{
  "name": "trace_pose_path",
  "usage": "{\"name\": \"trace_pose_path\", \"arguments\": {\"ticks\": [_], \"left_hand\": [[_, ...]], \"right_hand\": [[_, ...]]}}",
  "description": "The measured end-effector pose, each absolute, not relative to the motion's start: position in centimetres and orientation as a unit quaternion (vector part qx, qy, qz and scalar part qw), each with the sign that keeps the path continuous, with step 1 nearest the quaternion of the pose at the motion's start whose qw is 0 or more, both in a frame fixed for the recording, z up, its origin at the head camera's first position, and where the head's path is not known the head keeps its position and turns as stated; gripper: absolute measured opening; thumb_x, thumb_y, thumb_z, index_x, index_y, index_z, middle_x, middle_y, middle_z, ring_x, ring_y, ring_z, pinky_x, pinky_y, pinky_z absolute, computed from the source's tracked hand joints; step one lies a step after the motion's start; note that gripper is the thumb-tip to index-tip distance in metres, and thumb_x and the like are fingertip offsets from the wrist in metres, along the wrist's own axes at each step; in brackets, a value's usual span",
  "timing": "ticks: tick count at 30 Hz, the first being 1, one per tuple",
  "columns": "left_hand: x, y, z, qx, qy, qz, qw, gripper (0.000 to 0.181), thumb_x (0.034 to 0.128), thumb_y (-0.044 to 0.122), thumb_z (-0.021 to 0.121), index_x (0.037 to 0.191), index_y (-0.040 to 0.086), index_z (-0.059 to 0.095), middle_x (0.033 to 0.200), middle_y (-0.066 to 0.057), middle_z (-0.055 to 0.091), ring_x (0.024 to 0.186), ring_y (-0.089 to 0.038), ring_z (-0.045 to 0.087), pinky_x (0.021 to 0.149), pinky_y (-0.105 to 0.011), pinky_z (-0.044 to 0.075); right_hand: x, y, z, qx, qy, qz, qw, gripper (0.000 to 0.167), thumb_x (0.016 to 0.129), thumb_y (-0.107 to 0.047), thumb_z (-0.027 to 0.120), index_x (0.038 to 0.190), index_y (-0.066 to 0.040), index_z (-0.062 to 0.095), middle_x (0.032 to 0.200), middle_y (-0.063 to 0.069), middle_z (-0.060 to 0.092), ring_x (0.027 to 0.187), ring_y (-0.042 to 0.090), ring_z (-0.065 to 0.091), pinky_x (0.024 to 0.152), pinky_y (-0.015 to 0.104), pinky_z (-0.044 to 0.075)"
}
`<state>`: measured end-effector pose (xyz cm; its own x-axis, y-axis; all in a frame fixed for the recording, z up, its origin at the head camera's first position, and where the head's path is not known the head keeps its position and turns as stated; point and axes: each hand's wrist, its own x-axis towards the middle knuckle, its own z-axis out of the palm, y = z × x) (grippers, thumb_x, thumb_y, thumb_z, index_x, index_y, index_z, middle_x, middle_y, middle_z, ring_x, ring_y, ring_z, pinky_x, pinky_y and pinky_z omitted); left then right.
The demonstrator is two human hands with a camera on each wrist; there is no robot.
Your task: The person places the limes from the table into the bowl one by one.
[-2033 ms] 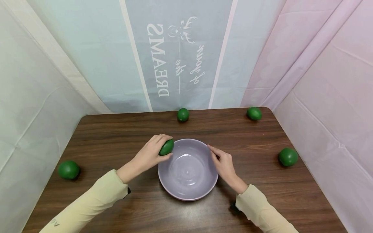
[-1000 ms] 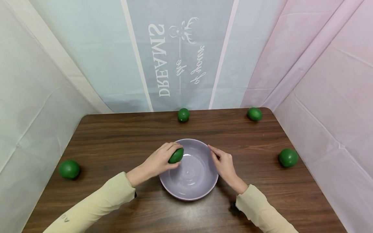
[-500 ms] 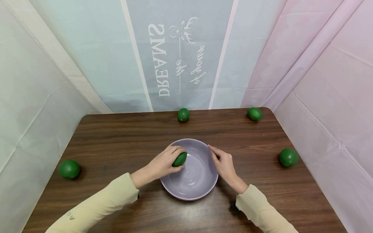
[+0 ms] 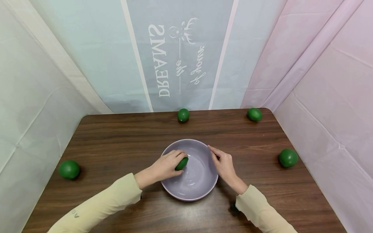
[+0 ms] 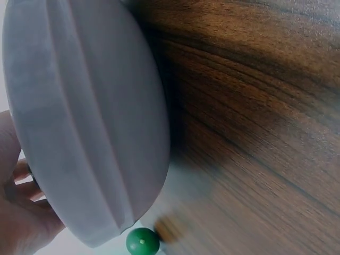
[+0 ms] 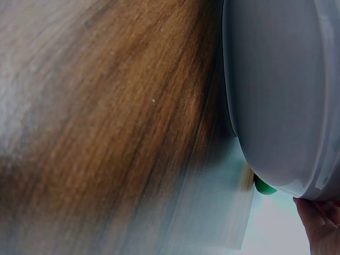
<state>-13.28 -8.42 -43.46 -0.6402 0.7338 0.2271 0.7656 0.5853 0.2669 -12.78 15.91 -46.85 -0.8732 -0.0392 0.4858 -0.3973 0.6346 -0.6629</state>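
Observation:
In the head view my left hand [image 4: 166, 165] grips a green, lime-like fruit [image 4: 182, 163] low inside the left part of a lavender bowl [image 4: 192, 191]. Whether the fruit touches the bowl's inner surface cannot be told. My right hand [image 4: 226, 166] holds the bowl's right rim, fingertips at the edge. In the left wrist view the bowl's outer wall [image 5: 90, 117] hides most of my left hand [image 5: 24, 207] and the fruit. The right wrist view shows my right hand [image 6: 320, 220] at the rim of the bowl [image 6: 281, 95].
On the wooden table [image 4: 122, 136] lie more green fruits: one at far left [image 4: 69, 169], one at the back middle [image 4: 183, 115], one at the back right [image 4: 254, 114] and one at right [image 4: 288, 158]. Fabric walls [image 4: 113, 58] stand behind and at both sides.
My left hand has carried the green fruit from above the bowl's left rim rightward and down into the bowl. My right hand has stayed at the rim, and the bowl has barely moved.

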Motion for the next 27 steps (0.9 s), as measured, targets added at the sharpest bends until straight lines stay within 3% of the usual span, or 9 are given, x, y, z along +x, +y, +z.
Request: {"name": "trace_pose_path", "arguments": {"ticks": [14,27], "left_hand": [[-13.07,-8.06,-44.17,-0.424,-0.896,-0.133,0.018,0.053,0.0694,0.022,0.077,0.115,0.009,0.053,0.110,-0.004,0.054,0.095,-0.020,0.054,0.079,-0.033,0.047],[-13.14,-8.04,-44.08,-0.427,-0.895,-0.129,0.018,0.043,0.0764,0.025,0.071,0.113,0.009,0.055,0.109,-0.004,0.055,0.096,-0.019,0.053,0.082,-0.032,0.046]], "right_hand": [[-12.82,15.86,-46.85,0.127,-0.878,0.403,0.224,0.025,0.082,0.002,0.060,0.105,-0.005,0.069,0.099,0.011,0.068,0.090,0.020,0.064,0.072,0.037,0.051],[-12.78,15.81,-46.53,0.127,-0.877,0.405,0.224,0.025,0.081,0.002,0.060,0.103,-0.005,0.070,0.097,0.010,0.068,0.087,0.018,0.064,0.069,0.036,0.051]]}}
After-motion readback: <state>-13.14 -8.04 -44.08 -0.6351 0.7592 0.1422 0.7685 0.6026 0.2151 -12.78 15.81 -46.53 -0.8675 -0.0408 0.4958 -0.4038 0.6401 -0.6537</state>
